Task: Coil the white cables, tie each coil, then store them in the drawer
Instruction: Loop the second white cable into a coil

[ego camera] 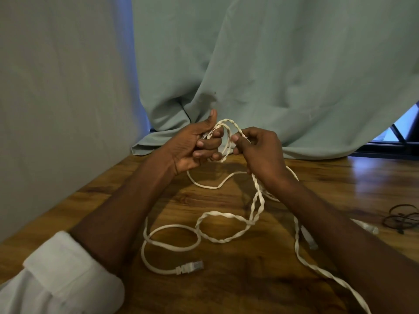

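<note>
Draped pale green cloth [283, 71] hangs behind the wooden tabletop [226, 279] and bunches along its far edge. You have both hands raised just above that far edge. Your left hand [195, 146] has its fingers curled round the first few turns of the white cable [226, 215], thumb up, so the small coil sits in your fist. Your right hand [258, 150] pinches the same cable just beside the coil, feeding a loop across.

From your right hand the cable drops to the tabletop, twisted on itself in a flat, ribbon-like spiral. It wanders through loose loops across the middle, and one run trails off toward the near right corner. A plug [190, 266] lies near the near edge in front of your left forearm. More plugs [309, 240] lie by your right forearm; I cannot tell how many cables these belong to. A few thin dark ties [402, 219] lie at the right edge.

This cable looks light and limp but holds its twist, so it will likely kink and spring out of a slack coil. I'd keep your left grip firm on the gathered turns and take hold close to the coil with your right, letting the twist run out through your fingers. Mind the plugs: they may snag on the loops.
</note>
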